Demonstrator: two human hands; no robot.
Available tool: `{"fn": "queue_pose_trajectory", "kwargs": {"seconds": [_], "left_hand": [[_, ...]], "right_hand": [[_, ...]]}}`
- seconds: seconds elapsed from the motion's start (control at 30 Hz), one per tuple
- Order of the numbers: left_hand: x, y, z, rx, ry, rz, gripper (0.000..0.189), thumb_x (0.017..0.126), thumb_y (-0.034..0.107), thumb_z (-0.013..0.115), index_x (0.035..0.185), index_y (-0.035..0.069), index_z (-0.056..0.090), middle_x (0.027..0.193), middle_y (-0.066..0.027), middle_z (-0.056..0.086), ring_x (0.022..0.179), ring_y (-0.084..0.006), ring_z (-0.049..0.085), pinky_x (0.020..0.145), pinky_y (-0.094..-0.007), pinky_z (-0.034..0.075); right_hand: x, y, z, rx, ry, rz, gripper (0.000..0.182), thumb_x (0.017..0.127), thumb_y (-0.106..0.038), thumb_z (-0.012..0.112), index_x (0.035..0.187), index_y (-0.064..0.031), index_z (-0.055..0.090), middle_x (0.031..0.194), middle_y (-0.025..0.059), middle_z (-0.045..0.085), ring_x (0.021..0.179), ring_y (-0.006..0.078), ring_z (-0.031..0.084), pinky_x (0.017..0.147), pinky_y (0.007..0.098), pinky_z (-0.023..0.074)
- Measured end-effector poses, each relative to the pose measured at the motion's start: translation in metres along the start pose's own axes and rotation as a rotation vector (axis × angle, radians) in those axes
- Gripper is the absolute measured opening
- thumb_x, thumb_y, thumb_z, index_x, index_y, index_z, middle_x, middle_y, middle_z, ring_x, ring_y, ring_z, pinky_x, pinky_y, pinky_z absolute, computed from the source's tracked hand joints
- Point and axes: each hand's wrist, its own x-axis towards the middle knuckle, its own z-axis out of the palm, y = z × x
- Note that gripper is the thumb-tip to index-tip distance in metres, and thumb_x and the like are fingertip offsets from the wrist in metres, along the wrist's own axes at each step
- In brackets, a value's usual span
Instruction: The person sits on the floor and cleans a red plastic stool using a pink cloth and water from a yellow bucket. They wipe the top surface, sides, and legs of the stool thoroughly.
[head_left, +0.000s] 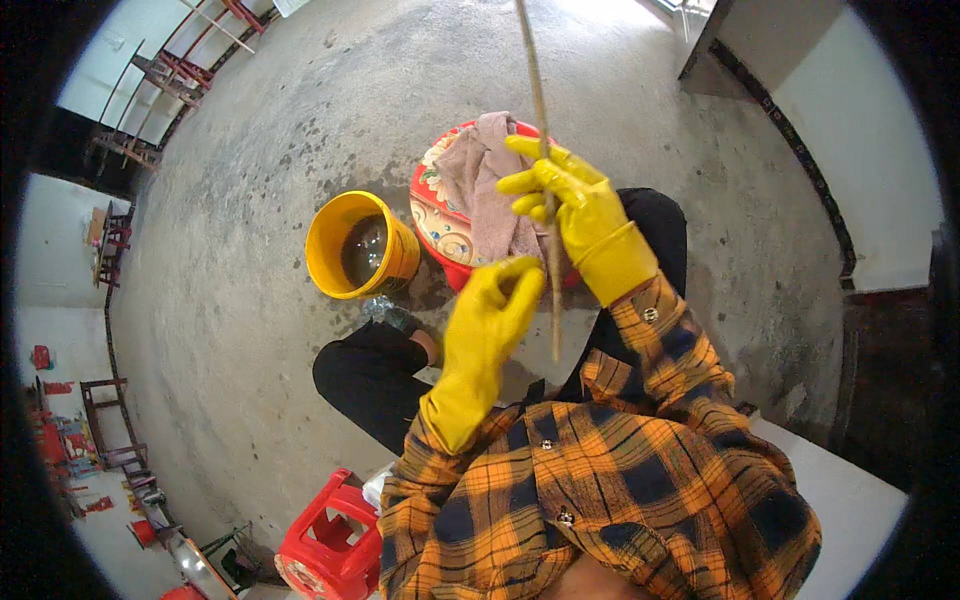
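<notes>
Both my hands wear yellow rubber gloves. A long thin stick (534, 82) runs nearly upright through the view, its lower end above my lap. My right hand (589, 206) holds it partway along, with the fingers spread toward the left. Beside the stick's lower part, my left hand (487, 330) has thumb and forefinger brought together in a loop; no object shows in it. Beneath the hands, a crumpled pinkish-brown cloth (484, 184) lies over a red plastic stool (442, 217) with a floral top. Part of the cloth is hidden by my right hand.
A yellow bucket (405, 251) with murky water stands left of the stool on the wet-spotted concrete floor (247, 247). Another red plastic stool (330, 525) is at lower left. Wooden frames (172, 75) lean by the far-left wall. A white surface (832, 480) lies at lower right.
</notes>
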Motion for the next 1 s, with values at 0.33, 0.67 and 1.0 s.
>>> {"fn": "queue_pose_trajectory", "kwargs": {"seconds": [0.33,0.67,1.0], "left_hand": [[0.119,-0.016,-0.013,1.222,0.157,0.835,0.061,0.081,0.044,0.077,0.125,0.002,0.069,0.124,-0.0226,0.070,0.115,-0.0389,0.066,0.099,-0.0433,0.052],[0.158,-0.016,-0.059,-0.417,0.068,0.047,0.025,0.099,0.027,0.068,0.111,0.005,0.071,0.107,-0.0095,0.072,0.096,-0.0261,0.068,0.085,-0.0391,0.053],[0.121,0.103,-0.042,-0.231,-0.060,0.496,0.030,0.105,0.016,0.060,0.132,0.003,0.061,0.137,-0.0236,0.062,0.124,-0.0288,0.062,0.108,-0.0403,0.048]], "right_hand": [[-0.072,-0.112,-0.071,-0.490,0.052,-0.058,0.043,0.110,-0.027,0.046,0.148,-0.0084,0.055,0.095,0.0087,0.077,0.065,0.0064,0.062,0.060,0.0191,0.0466],[-0.159,-0.097,-0.111,-0.644,0.050,0.390,0.037,0.108,-0.023,0.054,0.141,-0.0101,0.061,0.075,0.0041,0.071,0.055,0.0081,0.059,0.055,0.0221,0.0499],[-0.126,-0.096,-0.083,-0.891,0.018,0.346,0.039,0.107,-0.031,0.054,0.135,-0.0065,0.065,0.077,0.0066,0.071,0.060,0.0125,0.063,0.058,0.0280,0.0520]]}}
